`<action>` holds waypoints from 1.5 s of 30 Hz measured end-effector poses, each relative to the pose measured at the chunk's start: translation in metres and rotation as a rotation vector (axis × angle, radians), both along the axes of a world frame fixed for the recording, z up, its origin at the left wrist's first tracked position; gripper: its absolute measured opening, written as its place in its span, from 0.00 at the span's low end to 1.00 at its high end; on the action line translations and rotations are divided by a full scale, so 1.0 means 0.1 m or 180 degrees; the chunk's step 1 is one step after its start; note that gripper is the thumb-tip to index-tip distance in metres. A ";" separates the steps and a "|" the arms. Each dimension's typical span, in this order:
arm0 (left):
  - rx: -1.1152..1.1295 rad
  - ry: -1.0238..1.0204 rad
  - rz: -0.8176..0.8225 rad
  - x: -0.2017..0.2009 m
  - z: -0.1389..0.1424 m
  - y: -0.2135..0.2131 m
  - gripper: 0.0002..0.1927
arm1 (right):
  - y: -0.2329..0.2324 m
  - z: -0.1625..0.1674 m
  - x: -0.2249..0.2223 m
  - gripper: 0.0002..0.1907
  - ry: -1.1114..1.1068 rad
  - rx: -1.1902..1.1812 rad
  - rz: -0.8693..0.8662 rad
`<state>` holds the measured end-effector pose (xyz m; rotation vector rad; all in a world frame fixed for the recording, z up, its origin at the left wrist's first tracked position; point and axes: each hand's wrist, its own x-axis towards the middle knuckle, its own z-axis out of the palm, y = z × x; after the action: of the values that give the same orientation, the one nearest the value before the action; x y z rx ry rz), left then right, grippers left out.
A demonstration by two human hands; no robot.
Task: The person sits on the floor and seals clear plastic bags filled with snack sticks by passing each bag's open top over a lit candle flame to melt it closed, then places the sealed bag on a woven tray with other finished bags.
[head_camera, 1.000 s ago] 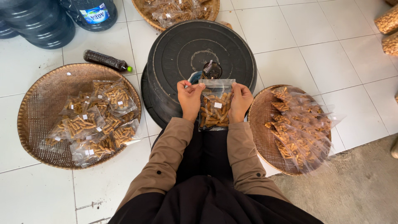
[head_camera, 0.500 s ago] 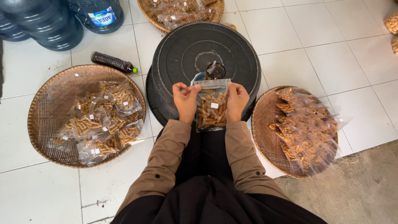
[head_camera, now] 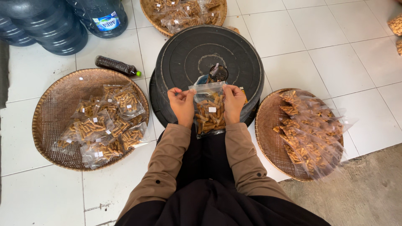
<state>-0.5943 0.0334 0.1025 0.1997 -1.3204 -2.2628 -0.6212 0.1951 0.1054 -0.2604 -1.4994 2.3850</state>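
Note:
Both hands hold one clear plastic bag of brown stick snacks [head_camera: 209,111] upright in front of me. My left hand [head_camera: 181,105] pinches the bag's top left edge, and my right hand [head_camera: 233,102] grips its top right edge. Just beyond the bag lies a round black lid [head_camera: 190,50] on a black tub, with a small dark object [head_camera: 217,73] on top. A woven tray on the left [head_camera: 50,109] carries several filled bags [head_camera: 104,123]. Another woven tray on the right [head_camera: 266,129] carries a heap of bags with snacks [head_camera: 312,132].
A dark bottle with a green cap [head_camera: 116,65] lies on the white tiles behind the left tray. Large blue water jugs [head_camera: 54,25] stand at the top left. A third woven tray of bags [head_camera: 182,12] sits beyond the tub. Rough concrete floor [head_camera: 368,192] begins at the lower right.
The hands stay on the bag's top corners; the bag has sunk slightly toward me. The view has shifted a little, otherwise nothing moved.

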 end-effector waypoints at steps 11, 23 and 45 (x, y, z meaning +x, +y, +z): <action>0.0071 0.0028 -0.0132 -0.04 0.00 0.12 0.23 | 0.08 0.08 0.04 0.06 -0.0021 0.0047 -0.0197; 0.0310 0.0258 -0.0447 -0.13 -0.05 0.37 0.23 | 0.32 0.10 0.08 0.05 -0.0053 -0.0172 -0.0392; 0.0157 0.0077 -0.0783 -0.19 0.01 0.70 0.23 | 0.68 0.09 0.17 0.05 0.0085 -0.0110 -0.0844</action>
<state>-0.6128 0.1032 0.1039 0.0273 -1.3404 -2.4947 -0.6046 0.2631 0.1142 -0.4066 -1.3218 2.1965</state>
